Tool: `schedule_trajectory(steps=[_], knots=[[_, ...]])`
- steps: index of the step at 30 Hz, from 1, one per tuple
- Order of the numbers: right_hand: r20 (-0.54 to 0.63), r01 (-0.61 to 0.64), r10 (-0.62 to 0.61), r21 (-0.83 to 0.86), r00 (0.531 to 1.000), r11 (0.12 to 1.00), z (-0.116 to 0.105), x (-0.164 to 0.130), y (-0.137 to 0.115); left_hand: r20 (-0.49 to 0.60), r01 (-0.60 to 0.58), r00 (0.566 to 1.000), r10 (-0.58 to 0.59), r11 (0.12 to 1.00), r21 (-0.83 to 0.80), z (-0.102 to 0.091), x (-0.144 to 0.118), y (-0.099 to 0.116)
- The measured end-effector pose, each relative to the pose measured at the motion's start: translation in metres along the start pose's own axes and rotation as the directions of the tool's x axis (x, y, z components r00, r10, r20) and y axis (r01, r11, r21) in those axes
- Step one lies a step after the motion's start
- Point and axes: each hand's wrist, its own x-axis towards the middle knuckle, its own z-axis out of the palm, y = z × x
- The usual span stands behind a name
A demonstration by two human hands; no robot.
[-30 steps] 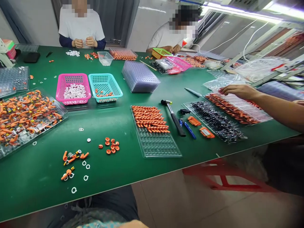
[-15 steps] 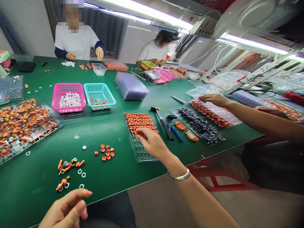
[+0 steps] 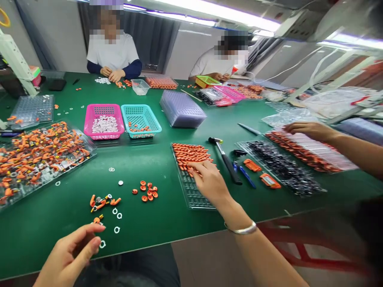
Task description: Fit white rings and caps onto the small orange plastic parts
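My right hand (image 3: 208,181) reaches over a clear ribbed tray (image 3: 194,195), thumb and forefinger pinched on a small orange plastic part at the edge of the rows of orange parts (image 3: 191,153). A silver bangle is on that wrist. My left hand (image 3: 73,251) hovers at the table's front edge, thumb and forefinger apart, holding nothing visible. Just beyond its fingertips lie white rings (image 3: 117,230) and a few orange hook-shaped parts (image 3: 103,202) with yellow bits. Several orange cup-shaped caps (image 3: 146,191) sit between my hands, near a white disc (image 3: 120,183).
A pink basket (image 3: 86,123) holds white pieces; a teal basket (image 3: 158,129) holds orange ones. A heaped tray (image 3: 89,153) stands left. A hammer (image 3: 229,163), blue pliers (image 3: 247,177) and black parts (image 3: 281,167) lie right. A neighbour's hand (image 3: 311,129) works there; two people sit opposite.
The view has turned slightly left. My left hand has shifted left and forward over the table, while my right hand stays at the orange rows. The person opposite has brought both hands together.
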Motion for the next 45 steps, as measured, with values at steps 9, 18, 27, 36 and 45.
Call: schedule_trajectory(steps=[9, 18, 27, 36, 45], knots=[[0.243, 0.373, -0.484, 0.389, 0.841, 0.842, 0.07, -0.017, -0.158, -0.124, -0.337, 0.866, 0.485, 0.747, 0.574, -0.004, 0.043, 0.016], [0.355, 0.175, -0.382, 0.495, 0.853, 0.851, 0.065, -0.012, -0.169, 0.017, -0.414, 0.864, 0.503, 0.69, 0.594, 0.003, 0.049, 0.011], [0.562, -0.552, -0.068, 0.824, 0.824, 0.127, 0.039, -0.055, -0.166, -0.04, -0.234, 0.972, 0.232, 0.971, -0.048, 0.031, 0.022, 0.041], [0.52, -0.515, -0.028, 0.85, 0.854, 0.112, 0.036, -0.068, -0.175, -0.084, -0.192, 0.98, 0.18, 0.968, -0.159, 0.036, 0.011, 0.048], [0.279, -0.226, -0.001, 0.783, 0.96, 0.579, 0.042, -0.077, -0.18, -0.231, -0.356, 0.909, 0.346, 0.934, -0.002, 0.042, 0.006, 0.042]])
